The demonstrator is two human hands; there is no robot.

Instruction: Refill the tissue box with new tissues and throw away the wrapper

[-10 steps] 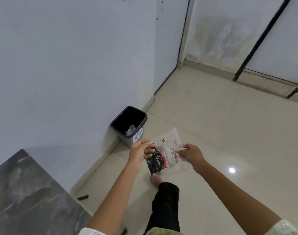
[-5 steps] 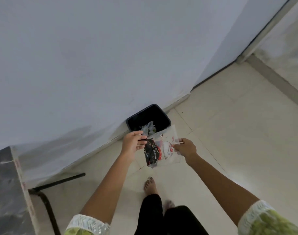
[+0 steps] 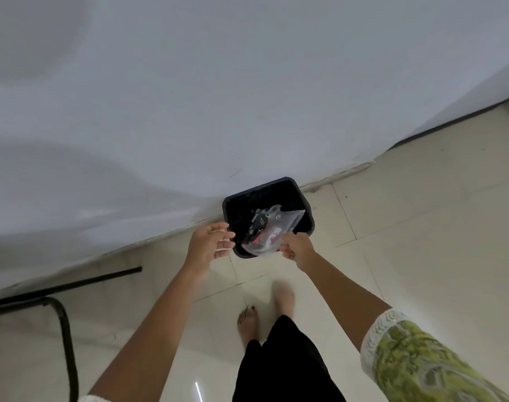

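Note:
The clear plastic tissue wrapper (image 3: 269, 232), printed in black and red, hangs over the mouth of the black waste bin (image 3: 307, 219) that stands on the floor against the white wall. My right hand (image 3: 295, 248) pinches the wrapper's near corner just above the bin's front rim. My left hand (image 3: 211, 245) is beside the bin's left rim, fingers spread and apart from the wrapper, holding nothing. Some crumpled waste shows inside the bin behind the wrapper. The tissue box is not in view.
A white wall (image 3: 247, 97) runs behind the bin along a pale tiled floor (image 3: 421, 227). Black metal furniture legs (image 3: 64, 329) stand at the lower left. My bare feet (image 3: 248, 322) are on the tiles just short of the bin.
I have stepped closer, so the bin is now right under my hands. My left hand has let go of the wrapper and opened; the right hand has carried the wrapper over the bin.

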